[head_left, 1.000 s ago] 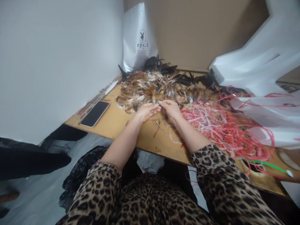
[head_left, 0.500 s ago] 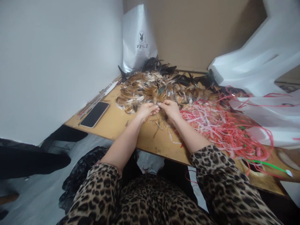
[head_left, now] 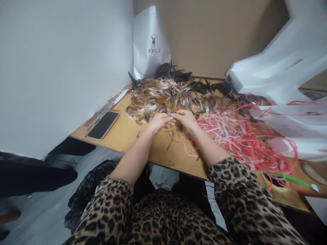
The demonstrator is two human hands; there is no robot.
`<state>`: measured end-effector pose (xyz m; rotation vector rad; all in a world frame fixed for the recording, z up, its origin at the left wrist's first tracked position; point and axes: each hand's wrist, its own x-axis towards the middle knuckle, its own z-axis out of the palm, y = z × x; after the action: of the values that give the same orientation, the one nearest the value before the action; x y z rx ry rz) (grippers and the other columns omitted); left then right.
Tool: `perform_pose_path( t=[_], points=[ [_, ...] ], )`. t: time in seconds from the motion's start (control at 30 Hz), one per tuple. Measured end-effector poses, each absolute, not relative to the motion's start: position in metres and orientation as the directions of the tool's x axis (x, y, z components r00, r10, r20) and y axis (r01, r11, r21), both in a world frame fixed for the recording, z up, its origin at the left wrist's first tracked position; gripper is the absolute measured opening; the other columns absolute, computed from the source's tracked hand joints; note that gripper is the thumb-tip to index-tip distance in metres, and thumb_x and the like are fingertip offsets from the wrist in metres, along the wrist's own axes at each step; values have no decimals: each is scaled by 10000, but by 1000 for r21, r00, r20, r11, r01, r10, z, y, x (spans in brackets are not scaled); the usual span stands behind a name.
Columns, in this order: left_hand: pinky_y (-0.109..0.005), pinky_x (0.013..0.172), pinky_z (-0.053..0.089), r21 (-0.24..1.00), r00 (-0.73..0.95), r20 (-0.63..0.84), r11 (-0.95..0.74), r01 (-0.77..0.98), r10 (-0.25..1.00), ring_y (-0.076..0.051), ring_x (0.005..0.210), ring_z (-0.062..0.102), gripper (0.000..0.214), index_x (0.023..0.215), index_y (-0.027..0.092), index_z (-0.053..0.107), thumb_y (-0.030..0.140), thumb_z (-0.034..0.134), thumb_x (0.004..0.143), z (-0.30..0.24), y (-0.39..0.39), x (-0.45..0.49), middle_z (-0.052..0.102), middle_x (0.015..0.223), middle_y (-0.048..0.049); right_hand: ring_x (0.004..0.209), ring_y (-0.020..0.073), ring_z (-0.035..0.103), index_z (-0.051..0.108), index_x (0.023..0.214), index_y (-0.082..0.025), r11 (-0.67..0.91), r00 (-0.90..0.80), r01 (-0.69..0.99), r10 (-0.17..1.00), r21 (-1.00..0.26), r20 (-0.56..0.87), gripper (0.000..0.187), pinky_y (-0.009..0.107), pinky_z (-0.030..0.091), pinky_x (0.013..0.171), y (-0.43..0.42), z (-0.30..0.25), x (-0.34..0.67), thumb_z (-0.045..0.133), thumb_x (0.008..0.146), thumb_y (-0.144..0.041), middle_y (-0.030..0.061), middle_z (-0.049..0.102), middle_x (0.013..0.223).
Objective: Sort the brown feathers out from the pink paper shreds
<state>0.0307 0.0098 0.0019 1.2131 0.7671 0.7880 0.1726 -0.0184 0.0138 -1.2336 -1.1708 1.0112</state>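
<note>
While the feather pile (head_left: 153, 97) is lying just beyond them, the left hand (head_left: 159, 122) and the right hand (head_left: 186, 119) are meeting, fingers curled into near-closed pinches; whether they are gripping a feather, I cannot tell. Red and white strips (head_left: 240, 139) are crowding the right forearm (head_left: 211, 146), a phone (head_left: 103, 125) is resting leftward, and a silvery bag (head_left: 150, 59) is standing behind.

The tan surface (head_left: 129, 132) carried a phone (head_left: 103, 125) at left, brown and black feathers (head_left: 159, 93) farther back, and tangled red-and-white strips (head_left: 237, 137) at right.
</note>
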Motion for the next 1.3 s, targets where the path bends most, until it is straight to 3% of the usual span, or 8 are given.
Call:
perform_pose_path(
  t=[0.23,0.43,0.87,1.13,1.23,1.3],
  points=[
    [-187,506,439,998,532,-67,67,19,844,-94,551,603,134,703,76,626,195,584,748,7,5,34,671,708,-99,510,103,461,600,562,-158,127,147,156,978,-980,150,343,230,339,472,-23,20,172,712,529,-480,-18,540,514],
    [-191,519,446,1000,530,-2,6,-6,848,-77,510,572,134,701,75,618,194,582,752,7,4,37,645,631,-66,521,107,465,603,570,-146,133,177,178,970,-975,164,351,233,340,474,-20,21,176,717,526,-475,-13,539,514],
    [-195,576,471,987,540,-86,146,-68,837,-100,605,624,186,738,73,643,253,668,696,8,3,35,675,744,-106,525,119,493,636,600,-151,126,142,176,978,-976,152,351,243,369,488,-20,21,179,723,519,-481,-4,571,518],
    [-167,537,456,964,554,-155,249,-98,818,-84,567,612,163,733,76,630,229,673,697,3,7,30,666,694,-84,570,124,535,637,639,-159,118,110,15,987,-993,119,343,251,419,542,-15,10,175,730,518,-467,1,609,598],
    [-164,547,463,929,505,-194,322,-180,841,-100,620,635,151,769,78,622,214,659,715,5,9,30,676,749,-95,604,123,550,646,749,-170,134,102,-6,986,-991,133,348,264,445,598,-14,10,176,713,555,-451,4,626,666],
    [-170,570,476,885,474,-219,378,-272,853,-115,666,649,131,793,84,615,186,653,721,6,11,29,678,776,-95,633,125,555,641,862,-175,201,102,89,972,-975,210,382,277,454,636,-14,11,179,705,577,-421,10,630,722]
  ],
)
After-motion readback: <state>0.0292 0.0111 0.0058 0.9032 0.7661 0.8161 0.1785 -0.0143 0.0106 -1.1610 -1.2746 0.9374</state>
